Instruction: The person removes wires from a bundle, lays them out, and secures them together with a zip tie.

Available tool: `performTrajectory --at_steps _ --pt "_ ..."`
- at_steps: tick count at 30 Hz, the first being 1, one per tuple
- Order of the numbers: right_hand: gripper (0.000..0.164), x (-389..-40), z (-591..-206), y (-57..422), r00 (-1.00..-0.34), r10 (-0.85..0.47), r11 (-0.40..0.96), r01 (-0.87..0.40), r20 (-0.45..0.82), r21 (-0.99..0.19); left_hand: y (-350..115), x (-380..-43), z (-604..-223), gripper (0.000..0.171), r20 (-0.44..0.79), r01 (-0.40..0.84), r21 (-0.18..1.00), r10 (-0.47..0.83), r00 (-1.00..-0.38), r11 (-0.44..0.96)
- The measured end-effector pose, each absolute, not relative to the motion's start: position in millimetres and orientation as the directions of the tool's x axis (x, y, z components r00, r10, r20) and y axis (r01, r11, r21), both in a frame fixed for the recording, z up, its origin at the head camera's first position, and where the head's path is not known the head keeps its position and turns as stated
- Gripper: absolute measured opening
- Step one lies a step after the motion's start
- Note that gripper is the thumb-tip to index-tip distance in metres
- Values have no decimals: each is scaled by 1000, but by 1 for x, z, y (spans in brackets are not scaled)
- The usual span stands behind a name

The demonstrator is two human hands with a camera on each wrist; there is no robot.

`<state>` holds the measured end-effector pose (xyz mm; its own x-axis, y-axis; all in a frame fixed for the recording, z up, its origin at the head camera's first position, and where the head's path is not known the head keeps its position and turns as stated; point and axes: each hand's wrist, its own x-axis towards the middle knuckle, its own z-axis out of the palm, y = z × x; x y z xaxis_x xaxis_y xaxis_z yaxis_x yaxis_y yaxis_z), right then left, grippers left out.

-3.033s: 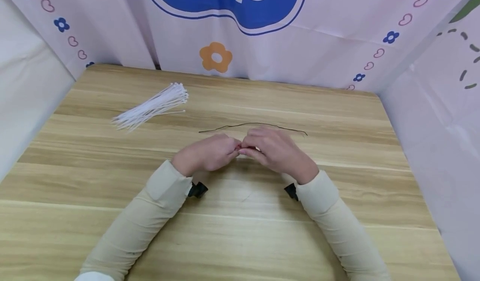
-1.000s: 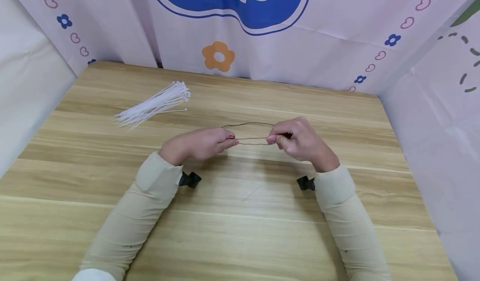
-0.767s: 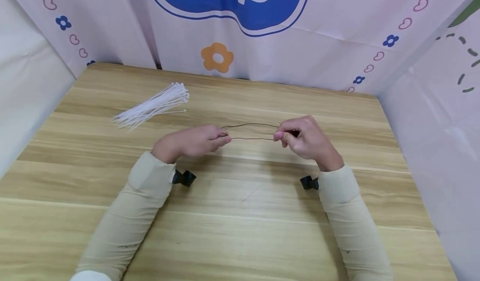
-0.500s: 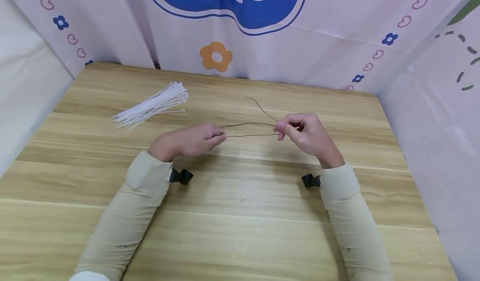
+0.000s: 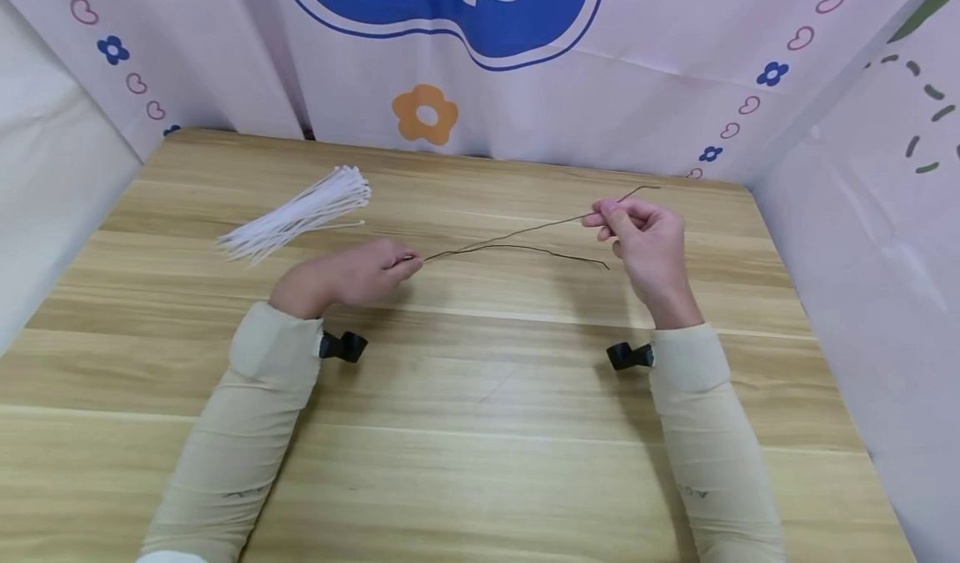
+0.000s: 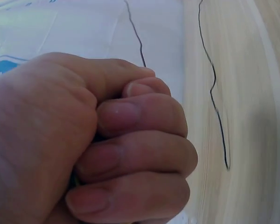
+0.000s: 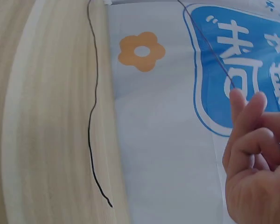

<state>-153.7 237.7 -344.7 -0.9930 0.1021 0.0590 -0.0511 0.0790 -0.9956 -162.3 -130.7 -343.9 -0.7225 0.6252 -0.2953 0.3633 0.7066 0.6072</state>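
A thin dark wire stretches above the table between the two hands, rising to the right. My left hand grips its left end; in the left wrist view the fingers are curled in tightly and hide that end. My right hand pinches the wire between thumb and forefinger near its other end, and a short bent tip sticks out beyond. A second thin dark wire lies on the table below the held one, its right tip bent. In the right wrist view this lying wire is apart from the hand.
A bundle of white cable ties lies at the back left of the wooden table. One cable tie sits slightly apart from the bundle. Behind the table hangs a printed white cloth.
The hands were together, then drew apart. The right hand moved right and up along the wire, which straightened out between them; the left hand shifted left. The lying wire stayed put.
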Motion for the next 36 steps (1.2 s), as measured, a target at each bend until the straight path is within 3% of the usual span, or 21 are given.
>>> performTrajectory --at_steps 5,12,19,25,30,36 --pt "26 -155 -341 256 -990 134 120 -19 35 -993 -140 -165 -343 37 -288 356 582 595 -750 731" --pt "19 -150 -338 283 -993 -87 357 -102 75 -929 -152 -167 -342 40 -273 364 549 573 -773 752" --pt "14 -149 -343 294 -963 -265 558 -191 45 -808 -166 -167 -344 43 -263 350 523 538 -801 777" --pt "24 -152 -351 290 -932 -331 718 -349 145 -602 -171 -174 -347 35 -232 380 502 544 -806 777" --pt "27 -153 -354 288 -924 -343 787 -380 167 -486 -173 -177 -351 31 -190 454 456 582 -791 766" --pt "25 -152 -355 293 -922 -358 816 -386 149 -431 -171 -179 -353 32 -183 494 440 613 -768 750"
